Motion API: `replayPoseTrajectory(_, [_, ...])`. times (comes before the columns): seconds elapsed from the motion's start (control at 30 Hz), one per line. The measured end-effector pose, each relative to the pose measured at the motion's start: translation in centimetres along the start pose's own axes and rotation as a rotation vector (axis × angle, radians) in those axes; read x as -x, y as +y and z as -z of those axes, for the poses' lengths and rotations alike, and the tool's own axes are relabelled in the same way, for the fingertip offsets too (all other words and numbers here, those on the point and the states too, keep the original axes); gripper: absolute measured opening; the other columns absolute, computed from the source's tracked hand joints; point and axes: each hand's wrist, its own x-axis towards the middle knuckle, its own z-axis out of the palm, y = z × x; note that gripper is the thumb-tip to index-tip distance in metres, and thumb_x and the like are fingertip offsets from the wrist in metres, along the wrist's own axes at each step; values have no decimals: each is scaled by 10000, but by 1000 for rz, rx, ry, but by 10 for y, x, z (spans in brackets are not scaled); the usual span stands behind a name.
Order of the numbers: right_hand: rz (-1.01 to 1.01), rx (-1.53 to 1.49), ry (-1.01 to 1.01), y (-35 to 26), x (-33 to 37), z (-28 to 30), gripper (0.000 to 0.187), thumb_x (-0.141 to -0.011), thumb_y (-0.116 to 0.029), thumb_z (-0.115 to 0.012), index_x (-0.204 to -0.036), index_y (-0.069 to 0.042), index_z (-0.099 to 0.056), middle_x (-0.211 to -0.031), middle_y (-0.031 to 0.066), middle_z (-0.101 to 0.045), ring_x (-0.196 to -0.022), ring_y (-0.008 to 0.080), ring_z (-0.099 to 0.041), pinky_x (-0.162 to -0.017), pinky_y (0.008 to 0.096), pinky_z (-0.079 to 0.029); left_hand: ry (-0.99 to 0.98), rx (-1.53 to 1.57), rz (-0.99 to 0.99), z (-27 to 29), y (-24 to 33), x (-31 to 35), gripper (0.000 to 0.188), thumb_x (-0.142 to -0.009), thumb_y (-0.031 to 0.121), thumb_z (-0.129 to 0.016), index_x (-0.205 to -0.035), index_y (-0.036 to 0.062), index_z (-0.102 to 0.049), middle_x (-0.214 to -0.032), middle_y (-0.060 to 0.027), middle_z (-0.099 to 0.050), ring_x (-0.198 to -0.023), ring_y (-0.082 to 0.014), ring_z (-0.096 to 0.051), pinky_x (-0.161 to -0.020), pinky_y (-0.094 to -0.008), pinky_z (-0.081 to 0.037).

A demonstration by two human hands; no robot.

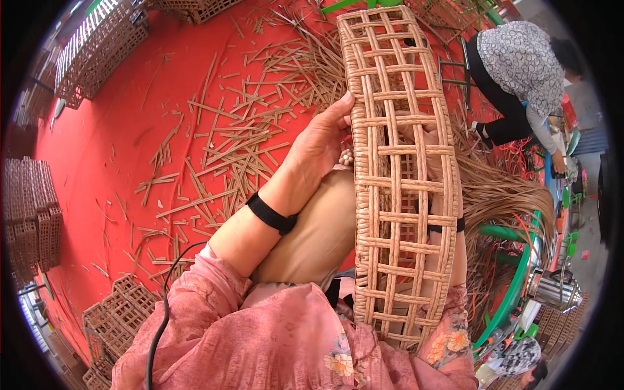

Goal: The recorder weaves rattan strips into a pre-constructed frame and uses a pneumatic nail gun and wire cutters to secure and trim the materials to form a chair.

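A long woven basket [403, 201] of tan wicker-like strands, with an open lattice side facing up, rests on end across my lap and reaches far ahead of me. My left hand [328, 133] grips its left braided edge, thumb on the edge and fingers mostly hidden behind it. My right hand [426, 140] is behind the lattice and shows only through the gaps; its fingers are too covered to read. Beside my left hand hangs a small cluster of pale beads [346, 157].
Cut strand pieces [240, 146] litter the red floor covering [110, 162]. Long loose strands [507, 188] lie to the right by a green frame [513, 302]. Stacked woven baskets [32, 211] stand at left. A person [520, 71] bends over at the far right, near a metal flask [556, 289].
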Motion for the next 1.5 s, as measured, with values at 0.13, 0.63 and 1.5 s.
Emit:
replayPoseTrajectory(0.13, [-6, 10, 8, -3, 1, 3, 359, -941, -252, -508, -1158, 24, -584, -1036, 92, -635, -941, 150, -585, -841, 273, -451, -20, 11, 1, -7, -5, -3, 471, -878, 348, -607, -1229, 48, -512, -1151, -108, -606, -1049, -219, -563, -947, -401, -433])
replayPoseTrajectory(0.63, [-12, -10, -3, -8, -3, -8, 367, -942, -251, -510, -1183, 21, -562, -1059, 101, -626, -973, 161, -580, -858, 281, -454, 31, -45, -19, -10, -5, 0, 445, -891, 353, -585, -1231, 73, -516, -1099, -92, -633, -1002, -190, -587, -915, -370, -440])
replayPoseTrajectory(1.5, [2, -20, 16, -6, -6, -6, 387, -943, -248, -515, -1226, 15, -525, -1099, 117, -610, -1029, 179, -572, -887, 296, -459, 63, -169, -175, -42, -10, 12, 359, -876, 364, -556, -1008, 37, -622, -847, -8, -641, -771, -96, -556, -730, -265, -401])
